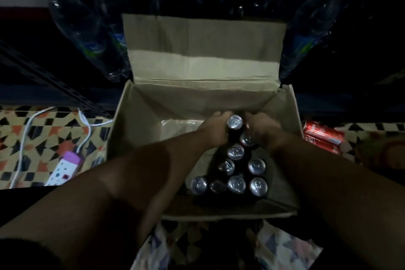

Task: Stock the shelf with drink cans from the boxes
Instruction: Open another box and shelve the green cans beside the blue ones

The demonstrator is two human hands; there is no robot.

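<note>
Both arms reached into the open cardboard box (140, 120) at the frame's centre. The left hand (215, 130) gripped a dark can (235, 121) with a silver top, and the right hand (262, 131) curled round a second can (246, 139) just beside it. More upright cans (236, 184) stood toward six o'clock. Red cans (322, 136) lay at three o'clock, a white power strip (63, 169) at nine, and clear bottles (87, 35) at eleven.

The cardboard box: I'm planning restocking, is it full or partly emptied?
Partly emptied. The cardboard box shows bare floor on its left; remaining cans stand upright at right.
</note>
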